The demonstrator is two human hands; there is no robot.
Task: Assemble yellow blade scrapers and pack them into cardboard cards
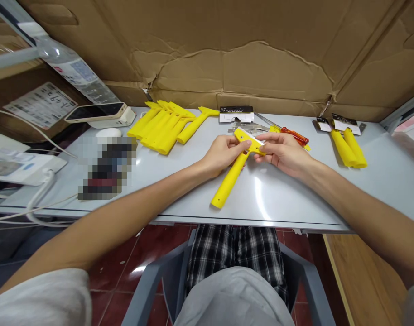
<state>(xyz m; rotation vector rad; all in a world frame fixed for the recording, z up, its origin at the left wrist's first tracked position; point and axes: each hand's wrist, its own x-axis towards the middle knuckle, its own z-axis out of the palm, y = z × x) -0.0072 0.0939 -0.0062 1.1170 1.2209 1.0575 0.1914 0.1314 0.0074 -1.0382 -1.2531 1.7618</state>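
both hands are up at the middle of the grey table (295, 199), working on one yellow scraper (232, 170). the left hand (222, 154) comes in from 8 o'clock, thumb on top and fingers curled under, pinched on the scraper's wide head. the right hand (283, 151) comes in from 4 o'clock, fingertips pressed together on the other end of that head, where a pale strip (257, 144) runs along the edge. the scraper's handle points down toward 7 o'clock, its round end resting on the table near the front edge.

at 11 o'clock from the hands lies a pile of yellow scrapers (166, 124), handles fanned together. straight up at 12 o'clock sits a small black-and-white packet (236, 114) with thin metal blades (249, 128) just below it. just past the right hand, at 1 o'clock, a red-handled screwdriver (295, 135) lies on the table. out at 3 o'clock two more yellow scrapers (349, 146) lie side by side with carded covers on their heads.

far left, at 10 o'clock, a phone (94, 112) rests on a white stand, with a white mouse (108, 132) just below it. a wall of brown cardboard (247, 54) stands behind the table.
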